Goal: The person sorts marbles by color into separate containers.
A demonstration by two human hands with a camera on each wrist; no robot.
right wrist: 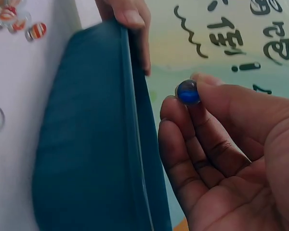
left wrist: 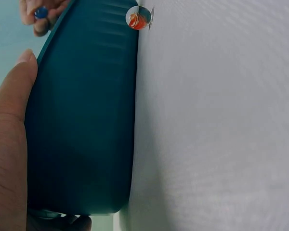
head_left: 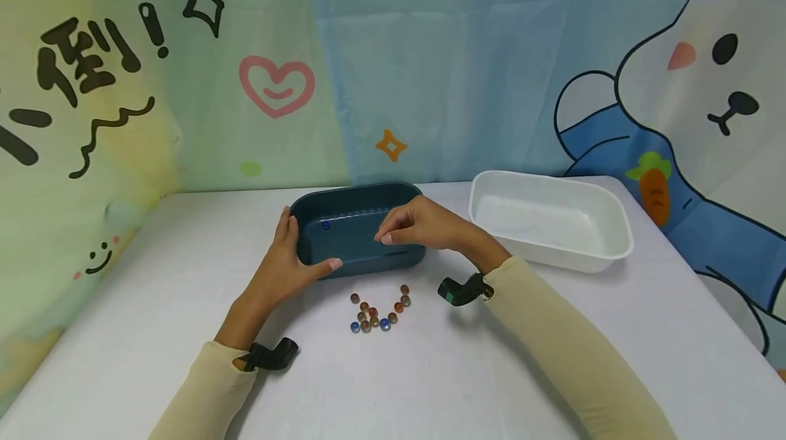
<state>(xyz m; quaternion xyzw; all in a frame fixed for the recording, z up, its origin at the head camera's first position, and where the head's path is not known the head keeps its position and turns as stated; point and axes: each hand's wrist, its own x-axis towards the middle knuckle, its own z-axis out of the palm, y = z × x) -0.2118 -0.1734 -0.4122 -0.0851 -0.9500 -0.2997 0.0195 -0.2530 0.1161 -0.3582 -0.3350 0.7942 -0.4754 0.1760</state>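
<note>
A dark teal tray (head_left: 359, 265) stands on the white table. My left hand (head_left: 286, 249) holds its left front corner, thumb along the front rim and fingers against the left end; part of those fingers is hidden in the left wrist view. Above the tray's right part, my right hand (head_left: 417, 223) pinches a blue glass marble (right wrist: 188, 92) between thumb and fingertips. Another blue marble (head_left: 325, 225) lies inside the tray, toward its left. In front of the tray is a loose group of marbles, several reddish-brown, with a blue marble (head_left: 385, 325) among them.
To the right stands a white tray (head_left: 580, 260), slightly turned, behind my right forearm. A printed curtain (head_left: 430, 71) hangs along the table's back edge. Each wrist wears a black camera, such as the right wrist camera (head_left: 460, 290).
</note>
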